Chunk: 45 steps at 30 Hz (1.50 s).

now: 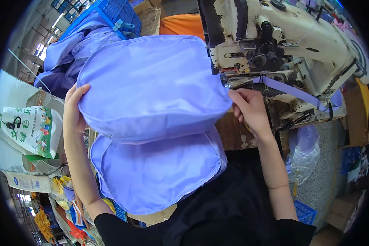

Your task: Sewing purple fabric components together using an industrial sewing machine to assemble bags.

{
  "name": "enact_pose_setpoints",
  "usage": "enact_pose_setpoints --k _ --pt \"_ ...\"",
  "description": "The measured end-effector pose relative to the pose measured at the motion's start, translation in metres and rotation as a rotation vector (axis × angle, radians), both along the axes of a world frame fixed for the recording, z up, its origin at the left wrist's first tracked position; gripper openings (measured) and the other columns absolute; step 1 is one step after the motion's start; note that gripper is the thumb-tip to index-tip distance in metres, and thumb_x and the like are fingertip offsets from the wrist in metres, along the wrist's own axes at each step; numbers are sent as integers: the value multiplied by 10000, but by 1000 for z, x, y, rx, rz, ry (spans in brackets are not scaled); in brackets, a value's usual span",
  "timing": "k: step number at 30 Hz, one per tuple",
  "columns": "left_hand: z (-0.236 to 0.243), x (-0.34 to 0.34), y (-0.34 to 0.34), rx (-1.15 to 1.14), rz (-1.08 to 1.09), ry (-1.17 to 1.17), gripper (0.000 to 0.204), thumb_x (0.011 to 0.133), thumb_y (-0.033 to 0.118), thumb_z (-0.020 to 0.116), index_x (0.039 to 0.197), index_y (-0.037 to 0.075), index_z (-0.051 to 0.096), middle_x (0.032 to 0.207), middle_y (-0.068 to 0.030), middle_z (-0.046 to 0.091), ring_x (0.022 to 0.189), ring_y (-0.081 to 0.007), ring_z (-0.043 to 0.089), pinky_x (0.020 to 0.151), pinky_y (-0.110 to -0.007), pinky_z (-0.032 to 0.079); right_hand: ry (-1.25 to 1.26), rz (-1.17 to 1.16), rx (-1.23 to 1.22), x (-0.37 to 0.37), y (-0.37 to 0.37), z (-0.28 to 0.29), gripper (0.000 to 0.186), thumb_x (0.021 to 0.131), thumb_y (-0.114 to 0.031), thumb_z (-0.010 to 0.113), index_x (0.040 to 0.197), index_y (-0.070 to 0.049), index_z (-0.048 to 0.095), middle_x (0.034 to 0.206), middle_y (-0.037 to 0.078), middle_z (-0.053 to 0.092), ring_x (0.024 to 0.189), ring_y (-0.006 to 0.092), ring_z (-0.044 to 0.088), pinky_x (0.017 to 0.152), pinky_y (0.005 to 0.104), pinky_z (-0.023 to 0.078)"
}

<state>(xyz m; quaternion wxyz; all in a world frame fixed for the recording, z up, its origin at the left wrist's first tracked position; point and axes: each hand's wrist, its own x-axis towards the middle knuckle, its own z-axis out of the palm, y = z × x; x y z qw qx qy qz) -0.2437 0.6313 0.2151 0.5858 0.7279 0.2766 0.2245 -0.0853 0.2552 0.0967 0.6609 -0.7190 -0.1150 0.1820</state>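
Before the sewing machine [299, 45], left hand [73, 110] and right hand [250, 108] each closed on the lilac fabric bag [151, 86] edges.

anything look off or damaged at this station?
Yes: the sewing machine is badly worn, its cream paint flaked off in big dark patches around the head. The lilac bag looks intact; the left hand and right hand hold its sides. A lilac strap runs under the head.
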Motion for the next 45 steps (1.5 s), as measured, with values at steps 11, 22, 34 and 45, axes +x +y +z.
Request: enact_pose_setpoints --k 11,22,34,45 --pt "-45 31 -24 1021 -356 -12 282 899 93 606 1157 -6 659 1115 -103 654 895 -245 618 809 -318 500 -1179 -1159 -327 126 -252 143 298 973 -245 558 865 30 599 743 155 601 650 273 530 630 335 456" --pt "-100 98 -138 1342 -635 -171 408 857 197 674 1224 72 549 963 -111 568 915 -265 591 856 -380 487 -882 -1024 7 245 -365 64 454 1006 -375 488 1167 20 644 1054 124 691 924 252 633 851 302 475" --pt "-113 45 -98 1575 -598 332 439 834 122 595 1270 170 578 799 -46 567 685 -244 632 612 -374 511 -1185 -343 -701 25 -198 -60 127 868 -115 655 960 -46 708 905 78 707 758 198 644 712 297 515" --pt "-116 23 -75 1412 -528 475 505 766 54 651 1252 186 621 801 -56 582 671 -264 628 585 -399 488 -556 72 -925 22 -84 -204 435 761 -133 677 1172 -38 569 1077 154 612 928 341 620 775 398 504"
